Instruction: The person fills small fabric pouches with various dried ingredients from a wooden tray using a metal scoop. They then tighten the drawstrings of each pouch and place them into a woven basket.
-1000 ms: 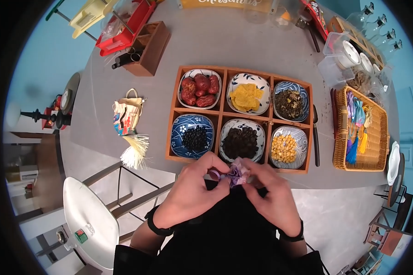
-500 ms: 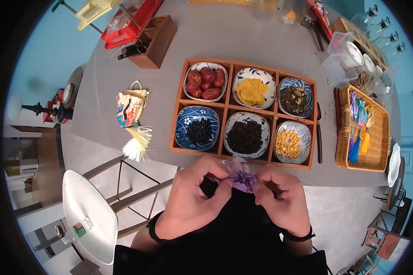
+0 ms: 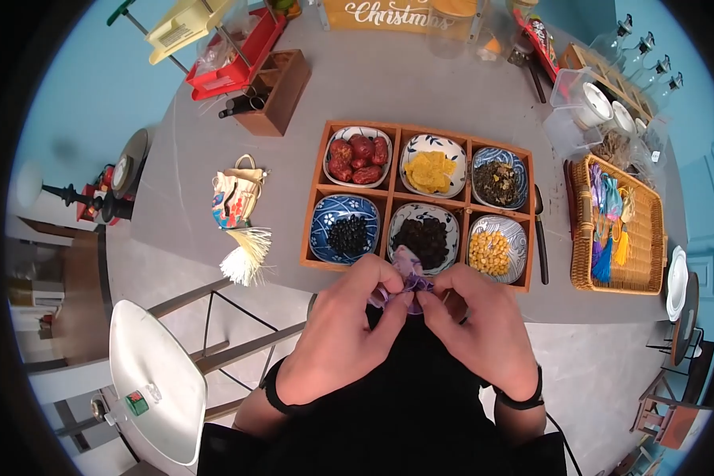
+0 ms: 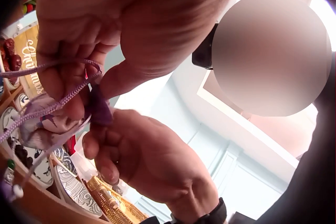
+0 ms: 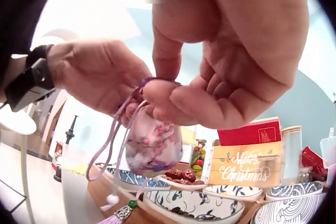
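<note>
A small purple and white flowered pouch (image 5: 155,142) hangs from both hands at the near edge of the wooden tray (image 3: 391,198). The left hand (image 3: 337,337) pinches one side of its gathered purple neck, thumb and index together. On the other side the right hand (image 3: 484,329) pinches the same neck, its thumb close to the left one. Purple cords (image 5: 107,145) loop down from the neck, with a white bead, a green bead (image 5: 132,203) and a tassel. Behind the hands are bowls of dark dried fruit (image 3: 422,239) and yellow kernels (image 3: 489,252).
A cream pouch (image 3: 236,194) with a tassel lies left of the tray. To the right are a black spoon (image 3: 540,238) and a wicker basket (image 3: 617,230) of tassels. A wooden caddy (image 3: 278,94) stands at the back left, and a white chair (image 3: 155,381) beside the table.
The head view has tilted and shifted. Both hands still pinch the pouch neck; their thumbs have come closer together than half a second ago, and the pouch's body shows above them.
</note>
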A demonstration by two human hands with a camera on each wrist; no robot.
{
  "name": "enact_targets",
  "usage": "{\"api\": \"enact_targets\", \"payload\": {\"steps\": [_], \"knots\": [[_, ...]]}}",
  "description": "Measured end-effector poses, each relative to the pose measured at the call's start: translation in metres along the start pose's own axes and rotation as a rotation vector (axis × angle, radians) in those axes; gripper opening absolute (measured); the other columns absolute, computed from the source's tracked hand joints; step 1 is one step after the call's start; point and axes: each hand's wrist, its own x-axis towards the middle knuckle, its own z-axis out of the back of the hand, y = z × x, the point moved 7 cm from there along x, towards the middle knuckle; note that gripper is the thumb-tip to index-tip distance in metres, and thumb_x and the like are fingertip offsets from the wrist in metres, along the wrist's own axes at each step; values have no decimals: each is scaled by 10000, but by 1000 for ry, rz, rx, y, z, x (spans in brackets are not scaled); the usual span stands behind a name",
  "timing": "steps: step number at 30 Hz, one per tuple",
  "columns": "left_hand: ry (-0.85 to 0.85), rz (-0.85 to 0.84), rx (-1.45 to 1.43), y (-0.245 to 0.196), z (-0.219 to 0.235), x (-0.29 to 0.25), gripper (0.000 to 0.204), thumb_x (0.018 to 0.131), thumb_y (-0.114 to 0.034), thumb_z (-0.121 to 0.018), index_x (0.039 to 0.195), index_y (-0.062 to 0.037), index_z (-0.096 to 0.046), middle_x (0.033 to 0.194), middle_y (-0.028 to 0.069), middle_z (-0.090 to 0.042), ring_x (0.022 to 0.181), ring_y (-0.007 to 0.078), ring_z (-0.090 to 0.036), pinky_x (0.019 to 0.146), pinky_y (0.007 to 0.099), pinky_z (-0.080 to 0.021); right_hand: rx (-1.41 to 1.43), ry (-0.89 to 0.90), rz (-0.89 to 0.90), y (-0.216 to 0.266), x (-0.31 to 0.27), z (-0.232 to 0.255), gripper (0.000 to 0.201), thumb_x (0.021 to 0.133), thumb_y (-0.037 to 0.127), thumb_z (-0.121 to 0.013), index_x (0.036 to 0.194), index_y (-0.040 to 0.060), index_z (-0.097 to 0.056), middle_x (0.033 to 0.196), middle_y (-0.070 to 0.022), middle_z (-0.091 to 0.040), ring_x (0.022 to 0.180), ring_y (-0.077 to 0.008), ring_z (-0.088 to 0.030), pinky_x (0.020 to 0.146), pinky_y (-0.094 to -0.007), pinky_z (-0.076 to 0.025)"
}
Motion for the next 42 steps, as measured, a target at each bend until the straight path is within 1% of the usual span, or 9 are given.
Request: {"api": "enact_targets", "payload": {"steps": [5, 14, 16, 18, 25, 30, 32, 35, 42], "knots": [[-119, -31, 28, -5, 6, 14, 136, 808, 13, -627, 839, -4, -495, 697, 80, -581, 562, 159, -560, 521, 267, -446, -136, -3, 103, 13, 13, 6, 138, 814, 85, -682, 805, -2, -574, 714, -140, -617, 567, -299, -623, 520, -351, -479], [-285, 133, -369, 28, -4, 29, 87, 870, -1, -588, 854, -3, -502, 713, 25, -546, 643, 63, -516, 538, 228, -418, -26, -196, -108, -10, 20, 15, 137, 827, 101, -648, 786, -22, -603, 617, -147, -611, 534, -240, -620, 526, -331, -472], [-287, 167, -521, 34, -5, 27, 79, 887, -8, -584, 875, -4, -505, 737, 15, -545, 663, 55, -512, 553, 219, -418, 49, -175, -118, -16, 23, 13, 138, 839, 91, -649, 789, -23, -587, 599, -38, -559, 529, -52, -462, 478, -245, -362], [-112, 148, -316, 36, -9, 27, 86, 896, -16, -592, 910, -9, -508, 778, 1, -546, 691, 47, -509, 601, 209, -423, -5, -133, -84, -11, 28, 16, 145, 840, 108, -646, 810, -24, -593, 607, -90, -585, 535, -140, -541, 505, -287, -417], [-133, 112, -365, 37, 5, 39, 140, 858, 3, -631, 913, -11, -503, 780, 20, -562, 675, 79, -521, 596, 245, -439, 134, -92, -190, -24, 41, 14, 127, 821, 104, -656, 830, -8, -597, 664, -156, -641, 568, -300, -632, 544, -350, -488], [-71, -9, 123, 11, 7, 52, 156, 835, 39, -607, 929, -10, -493, 791, 130, -582, 661, 259, -602, 588, 318, -462, -237, -215, -18, -14, 55, 25, 114, 833, 85, -646, 836, -15, -593, 665, -146, -646, 557, -262, -649, 537, -345, -501], [-42, 39, 103, 1, 8, 55, 149, 836, 44, -606, 927, -6, -499, 783, 108, -577, 672, 216, -589, 607, 300, -460, -351, -247, 50, -11, 56, 28, 119, 845, 85, -643, 843, -22, -590, 655, -136, -647, 551, -224, -657, 530, -332, -504], [0, 113, 66, -3, 4, 64, 136, 838, 54, -605, 923, 0, -513, 768, 65, -568, 694, 129, -562, 645, 265, -457, 351, -135, -281, -31, 67, 25, 155, 913, 34, -583, 1024, -46, -513, 770, -90, -654, 577, -103, -618, 514, -212, -492], [-107, -69, -120, 7, -11, 73, 183, 850, 41, -592, 1003, -9, -504, 829, 118, -603, 691, 220, -593, 652, 309, -478, 472, -46, -278, -43, 69, 17, 300, 892, 29, -587, 1159, -12, -455, 667, -8, -531, 589, -66, -522, 554, -233, -436]]}}
